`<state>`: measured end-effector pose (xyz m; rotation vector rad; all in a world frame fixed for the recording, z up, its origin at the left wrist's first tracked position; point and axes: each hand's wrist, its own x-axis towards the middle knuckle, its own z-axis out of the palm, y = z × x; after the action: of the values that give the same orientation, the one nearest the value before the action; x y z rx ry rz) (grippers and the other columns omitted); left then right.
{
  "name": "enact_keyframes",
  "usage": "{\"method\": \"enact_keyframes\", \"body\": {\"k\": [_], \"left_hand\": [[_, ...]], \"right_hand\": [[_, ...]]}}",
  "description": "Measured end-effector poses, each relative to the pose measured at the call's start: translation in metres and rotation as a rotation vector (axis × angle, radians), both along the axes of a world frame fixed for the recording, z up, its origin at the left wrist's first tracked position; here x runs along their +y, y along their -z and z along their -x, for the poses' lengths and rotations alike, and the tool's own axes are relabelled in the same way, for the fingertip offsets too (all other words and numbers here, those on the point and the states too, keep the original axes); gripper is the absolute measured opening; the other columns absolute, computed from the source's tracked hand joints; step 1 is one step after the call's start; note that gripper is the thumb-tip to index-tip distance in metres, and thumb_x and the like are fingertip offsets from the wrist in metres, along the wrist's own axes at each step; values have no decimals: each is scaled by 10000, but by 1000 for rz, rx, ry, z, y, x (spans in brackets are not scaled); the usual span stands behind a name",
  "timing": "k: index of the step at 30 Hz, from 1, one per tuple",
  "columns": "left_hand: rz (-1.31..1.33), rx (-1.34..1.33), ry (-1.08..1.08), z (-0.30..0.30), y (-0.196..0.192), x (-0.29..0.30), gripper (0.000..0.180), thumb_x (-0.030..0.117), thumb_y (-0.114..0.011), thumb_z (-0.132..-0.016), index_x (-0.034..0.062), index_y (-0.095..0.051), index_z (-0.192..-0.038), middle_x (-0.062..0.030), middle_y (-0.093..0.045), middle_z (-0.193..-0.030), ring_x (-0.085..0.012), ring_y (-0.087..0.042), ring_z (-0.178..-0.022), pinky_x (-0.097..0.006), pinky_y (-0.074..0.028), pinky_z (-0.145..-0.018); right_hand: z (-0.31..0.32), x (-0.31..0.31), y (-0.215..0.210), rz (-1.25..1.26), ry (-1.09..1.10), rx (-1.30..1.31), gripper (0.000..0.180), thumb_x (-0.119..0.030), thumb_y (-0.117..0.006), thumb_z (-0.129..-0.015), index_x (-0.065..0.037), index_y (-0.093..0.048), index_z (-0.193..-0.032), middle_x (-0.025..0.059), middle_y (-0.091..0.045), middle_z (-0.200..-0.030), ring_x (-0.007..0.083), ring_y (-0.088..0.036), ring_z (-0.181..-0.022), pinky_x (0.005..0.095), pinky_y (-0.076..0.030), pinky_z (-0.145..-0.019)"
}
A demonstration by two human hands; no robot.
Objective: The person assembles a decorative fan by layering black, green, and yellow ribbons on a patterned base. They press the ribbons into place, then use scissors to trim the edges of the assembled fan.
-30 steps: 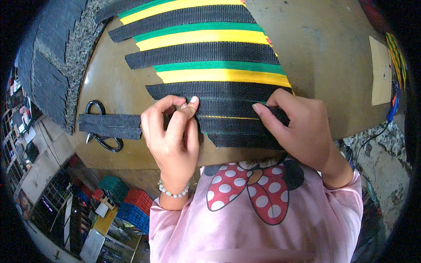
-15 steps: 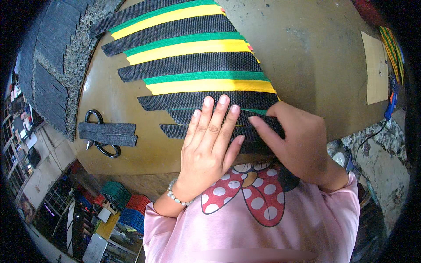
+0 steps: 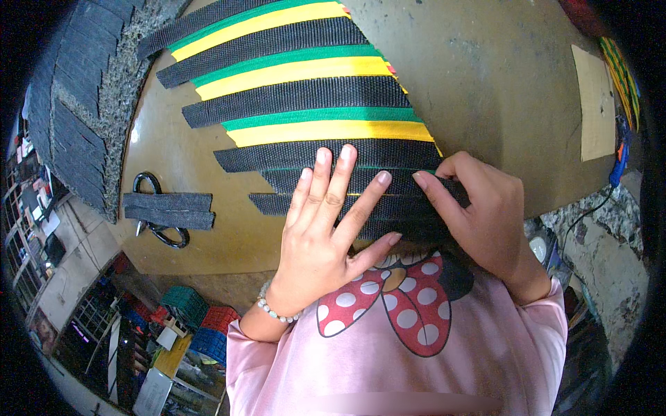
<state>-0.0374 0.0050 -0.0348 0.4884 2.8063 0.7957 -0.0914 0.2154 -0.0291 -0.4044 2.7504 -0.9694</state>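
Note:
My left hand [image 3: 316, 239] lies with fingers spread on the nearest black webbing strips [image 3: 277, 202], palm down. At their right end, my right hand [image 3: 485, 208] has its thumb and curled fingers closed on the edge of a black webbing strip; the fingertips are partly hidden. Farther up, black strips [image 3: 298, 154] alternate in slanted rows with green strips [image 3: 333, 116] and yellow strips [image 3: 333, 132]. To the left, black-handled scissors [image 3: 173, 238] lie under two short dark fabric strips [image 3: 170, 208].
The brown worktable [image 3: 485, 118] carries overlapping dark grey fabric pieces [image 3: 76, 111] at the far left. A beige card [image 3: 594, 104] and a bundle of yellow-green strips [image 3: 617, 80] are at the right edge. Coloured crates [image 3: 208, 340] stand below left.
My left hand has slid slightly left, its index finger and thumb spreading apart from the others. My right hand has shifted a little to the right along the strip's end.

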Motion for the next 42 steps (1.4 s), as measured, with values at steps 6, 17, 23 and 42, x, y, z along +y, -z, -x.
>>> {"method": "enact_keyframes", "body": {"k": [6,17,23,42], "left_hand": [[-420,99,-256,-3,9,-9,663,96,-751,-771,-70,-493,-1359,-288,-478,-1414,-380,-491,-1318,-463,-348,-1113],[-219,128,-294,3,-6,4,513,-118,-522,-741,10,-642,-1223,-256,-494,-1398,-395,-546,-1250,-404,-433,-1035],[133,178,23,4,-10,25,494,161,-712,-773,147,-648,-1263,-45,-565,-1197,-245,-502,-1040,-438,-373,-1006],[167,172,8,-5,-1,23,480,214,-688,-833,179,-631,-1309,-5,-578,-1236,-198,-495,-1072,-424,-354,-1022]], "right_hand": [[0,-2,-1,-15,1,2,235,-261,-702,-875,-88,-566,-793,97,-629,-684,307,-644,-606,407,-487,-521],[-2,-3,5,4,21,72,248,-288,-662,-904,-92,-553,-799,101,-621,-675,302,-640,-587,404,-491,-508],[-4,-3,5,-36,18,114,278,-307,-666,-896,-91,-537,-778,98,-601,-664,305,-638,-582,412,-490,-491],[-7,8,3,-15,101,74,255,-233,-762,-820,-47,-590,-796,132,-610,-712,311,-626,-618,382,-466,-539]]}}
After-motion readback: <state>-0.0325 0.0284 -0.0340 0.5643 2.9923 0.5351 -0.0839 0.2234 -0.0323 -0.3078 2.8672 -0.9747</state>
